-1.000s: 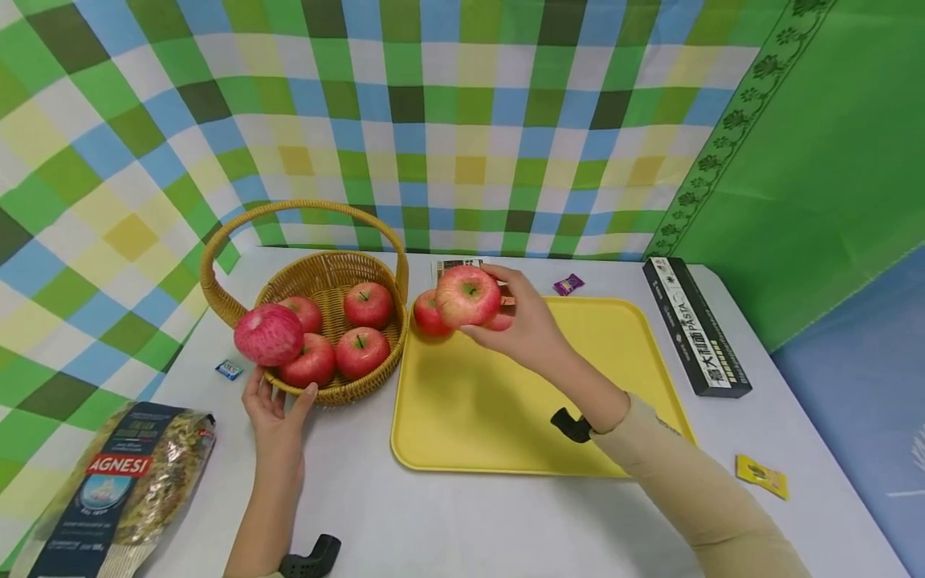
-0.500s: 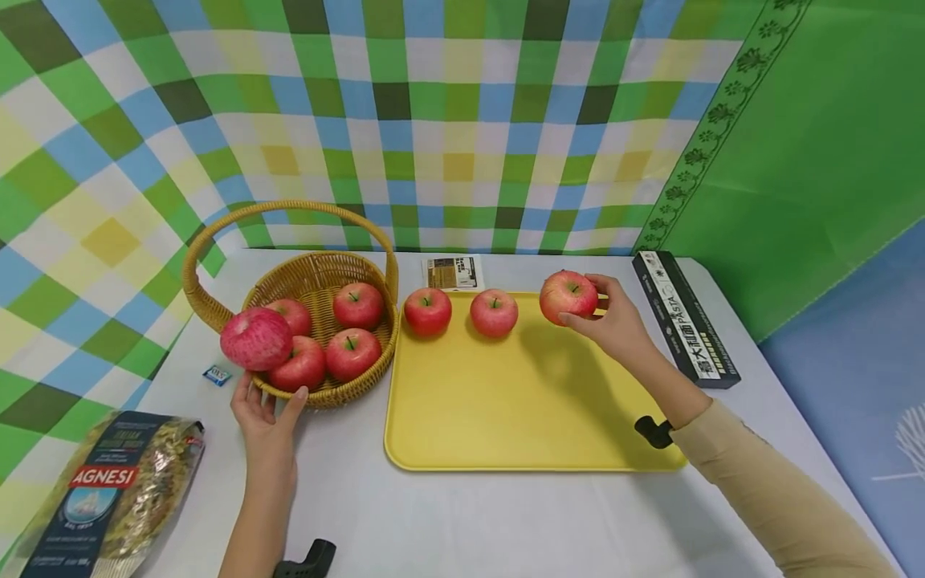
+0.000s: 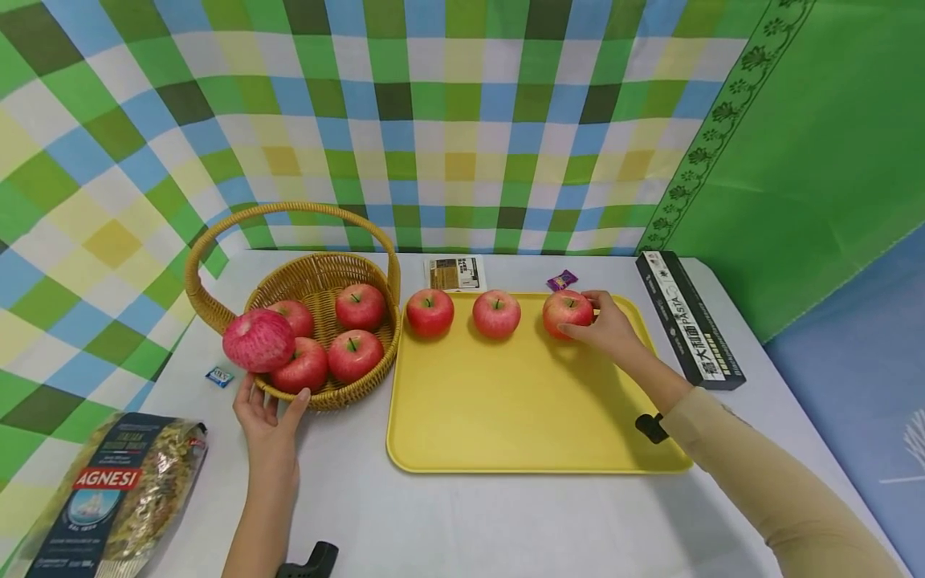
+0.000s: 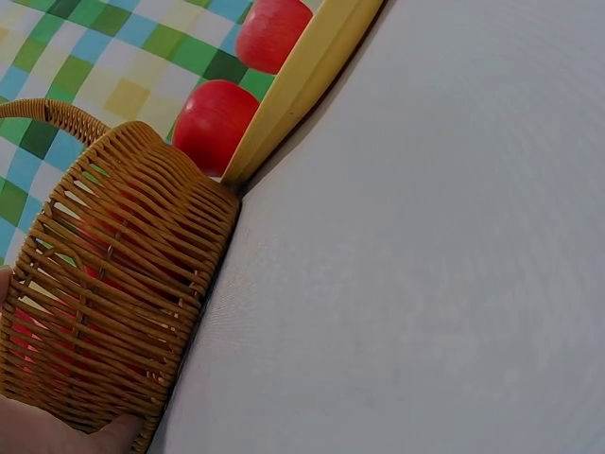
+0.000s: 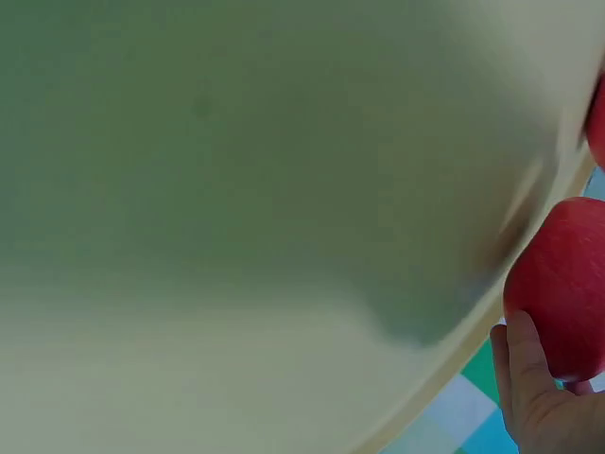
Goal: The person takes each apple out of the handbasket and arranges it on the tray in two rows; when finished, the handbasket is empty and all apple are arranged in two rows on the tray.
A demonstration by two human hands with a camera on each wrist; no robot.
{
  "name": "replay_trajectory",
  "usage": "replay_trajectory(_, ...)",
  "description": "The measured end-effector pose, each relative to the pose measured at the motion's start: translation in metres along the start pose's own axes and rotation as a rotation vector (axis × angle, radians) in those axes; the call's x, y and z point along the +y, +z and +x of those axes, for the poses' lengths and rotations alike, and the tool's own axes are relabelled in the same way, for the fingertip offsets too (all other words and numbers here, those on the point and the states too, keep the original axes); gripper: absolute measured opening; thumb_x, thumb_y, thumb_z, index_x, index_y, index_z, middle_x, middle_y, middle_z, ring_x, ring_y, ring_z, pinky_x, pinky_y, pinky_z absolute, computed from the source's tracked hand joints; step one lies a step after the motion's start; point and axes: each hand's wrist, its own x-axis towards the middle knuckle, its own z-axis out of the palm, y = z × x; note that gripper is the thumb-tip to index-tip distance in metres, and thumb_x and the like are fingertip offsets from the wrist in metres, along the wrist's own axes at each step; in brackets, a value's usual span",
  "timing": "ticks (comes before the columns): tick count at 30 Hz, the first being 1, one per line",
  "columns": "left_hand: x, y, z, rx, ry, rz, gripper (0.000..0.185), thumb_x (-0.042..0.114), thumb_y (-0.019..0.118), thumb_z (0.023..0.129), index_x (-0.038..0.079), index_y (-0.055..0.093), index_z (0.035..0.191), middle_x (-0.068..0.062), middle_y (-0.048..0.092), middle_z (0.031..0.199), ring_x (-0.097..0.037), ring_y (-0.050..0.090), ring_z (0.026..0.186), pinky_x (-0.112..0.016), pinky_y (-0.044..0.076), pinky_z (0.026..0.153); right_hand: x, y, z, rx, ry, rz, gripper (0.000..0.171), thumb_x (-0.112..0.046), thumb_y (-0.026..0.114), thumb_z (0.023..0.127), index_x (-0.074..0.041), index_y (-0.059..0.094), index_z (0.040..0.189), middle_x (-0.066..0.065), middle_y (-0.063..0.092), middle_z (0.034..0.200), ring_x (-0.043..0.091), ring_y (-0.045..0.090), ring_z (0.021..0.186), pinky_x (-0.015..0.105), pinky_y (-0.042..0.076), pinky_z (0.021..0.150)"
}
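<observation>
My right hand (image 3: 609, 327) holds a red apple (image 3: 566, 314) by its right side, low over the back right part of the yellow tray (image 3: 535, 401). The right wrist view shows fingers against that apple (image 5: 567, 284). Two more apples stand stem up along the tray's back edge, one at the left corner (image 3: 429, 313) and one nearer the middle (image 3: 496, 314). My left hand (image 3: 269, 421) grips the near left side of the wicker basket (image 3: 361, 391), thumb apart from the fingers. Several apples (image 3: 356, 356) lie in the basket, with a pinkish-red round fruit (image 3: 258, 341) on top at the rim.
A black pasta box (image 3: 690, 321) lies right of the tray. Behind the tray are a printed packet (image 3: 457, 274) and a purple candy (image 3: 562, 280). A blue candy (image 3: 219, 376) lies left of the basket, and an AGNESI pasta bag (image 3: 116, 494) at the front left.
My right hand has carried its apple right, past the other two tray apples, then down to the tray's back right. The left hand stays on the basket. The head view has shifted slightly.
</observation>
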Motion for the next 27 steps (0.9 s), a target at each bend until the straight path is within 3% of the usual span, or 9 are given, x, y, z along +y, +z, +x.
replay_trajectory(13, 0.0, 0.001, -0.002, 0.012, 0.005, 0.015, 0.087, 0.014, 0.069, 0.09, 0.03, 0.008, 0.15, 0.003, 0.007, 0.16, -0.02, 0.008, 0.146, -0.027, 0.033, 0.108, 0.005, 0.008, 0.005, 0.012, -0.02, 0.079, 0.078, -0.016, 0.077, 0.083, 0.009, 0.029, 0.139, 0.03, 0.039, 0.136, 0.042, 0.044, 0.119, 0.051, 0.043, 0.101)
replay_trajectory(20, 0.0, 0.001, -0.002, 0.003, 0.003, 0.016, 0.086, 0.014, 0.068, 0.091, 0.03, 0.007, 0.15, 0.003, 0.005, 0.16, -0.02, 0.006, 0.146, -0.027, 0.031, 0.109, 0.002, 0.011, 0.003, 0.007, -0.043, 0.055, 0.079, -0.015, 0.077, 0.082, 0.01, 0.028, 0.139, 0.031, 0.038, 0.136, 0.042, 0.043, 0.121, 0.052, 0.041, 0.102)
replay_trajectory(27, 0.001, 0.001, -0.003, 0.004, 0.006, -0.001, 0.085, 0.013, 0.068, 0.091, 0.029, 0.008, 0.15, 0.003, 0.007, 0.16, -0.021, 0.007, 0.145, -0.027, 0.031, 0.109, -0.004, 0.0, -0.005, -0.054, -0.044, 0.0, 0.085, -0.019, 0.075, 0.084, 0.009, 0.022, 0.145, 0.031, 0.033, 0.143, 0.044, 0.045, 0.12, 0.052, 0.046, 0.097)
